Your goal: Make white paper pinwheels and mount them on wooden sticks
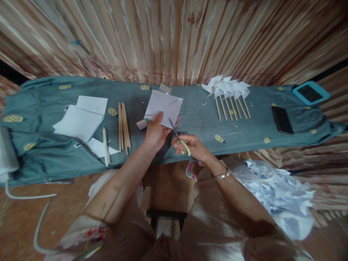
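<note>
My left hand (157, 132) grips a white paper square (165, 105) with crease lines running to its corners, thumb on top and fingers beneath. In my right hand (191, 145) is a pair of scissors (185, 148) with light green handles. Their blades reach into the near right corner of the paper, along a diagonal line. A cut on the paper's far side is hard to make out. Beside the left hand, a pale rolled piece (141, 124) pokes out from under the paper. A grey strip (165, 88) lies just behind it.
White paper sheets (84, 117), a white stick-like tool (105, 145) and several wooden sticks (124, 127) lie to the left. Paper pinwheels (227, 87) on sticks, a phone (282, 119) and a blue-framed device (310, 92) lie right. A bag of paper pieces (277, 194) stands below.
</note>
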Action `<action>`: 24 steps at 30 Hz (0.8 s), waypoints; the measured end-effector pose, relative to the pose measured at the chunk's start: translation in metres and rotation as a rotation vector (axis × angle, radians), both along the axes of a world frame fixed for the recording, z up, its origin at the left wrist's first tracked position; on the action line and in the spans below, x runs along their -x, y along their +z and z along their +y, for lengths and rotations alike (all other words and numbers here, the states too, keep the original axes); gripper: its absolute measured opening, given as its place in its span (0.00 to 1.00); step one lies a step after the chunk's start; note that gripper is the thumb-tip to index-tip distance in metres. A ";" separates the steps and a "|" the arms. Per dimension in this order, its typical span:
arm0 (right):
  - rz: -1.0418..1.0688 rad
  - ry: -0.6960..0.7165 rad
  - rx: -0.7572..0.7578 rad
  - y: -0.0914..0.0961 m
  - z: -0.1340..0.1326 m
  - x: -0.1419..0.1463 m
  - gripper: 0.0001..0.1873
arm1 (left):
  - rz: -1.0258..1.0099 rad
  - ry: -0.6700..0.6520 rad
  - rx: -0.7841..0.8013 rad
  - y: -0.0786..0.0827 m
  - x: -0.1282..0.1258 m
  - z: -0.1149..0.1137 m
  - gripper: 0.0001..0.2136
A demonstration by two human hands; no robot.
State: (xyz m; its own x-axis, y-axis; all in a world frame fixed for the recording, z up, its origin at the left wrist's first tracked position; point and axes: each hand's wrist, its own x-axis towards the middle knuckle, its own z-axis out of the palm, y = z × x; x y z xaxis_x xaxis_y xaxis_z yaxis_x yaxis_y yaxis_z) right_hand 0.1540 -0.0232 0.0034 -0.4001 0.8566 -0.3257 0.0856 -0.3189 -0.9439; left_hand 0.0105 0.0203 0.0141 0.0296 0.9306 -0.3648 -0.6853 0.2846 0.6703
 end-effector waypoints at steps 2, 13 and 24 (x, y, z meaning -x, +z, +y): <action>0.001 -0.001 0.009 -0.001 0.000 0.000 0.23 | -0.004 0.012 0.000 0.000 0.000 0.000 0.11; -0.022 -0.003 0.001 -0.006 0.002 0.000 0.25 | -0.033 0.018 -0.007 0.001 -0.001 0.000 0.12; -0.015 -0.028 0.022 -0.008 0.002 0.001 0.25 | -0.033 0.016 0.010 0.001 -0.001 -0.001 0.11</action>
State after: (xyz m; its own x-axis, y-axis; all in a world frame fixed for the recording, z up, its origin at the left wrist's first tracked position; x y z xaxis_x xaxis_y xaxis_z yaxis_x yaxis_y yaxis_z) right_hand 0.1529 -0.0216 -0.0045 -0.3713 0.8598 -0.3506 0.0904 -0.3423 -0.9352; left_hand 0.0111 0.0197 0.0155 0.0273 0.9275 -0.3729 -0.7114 0.2801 0.6446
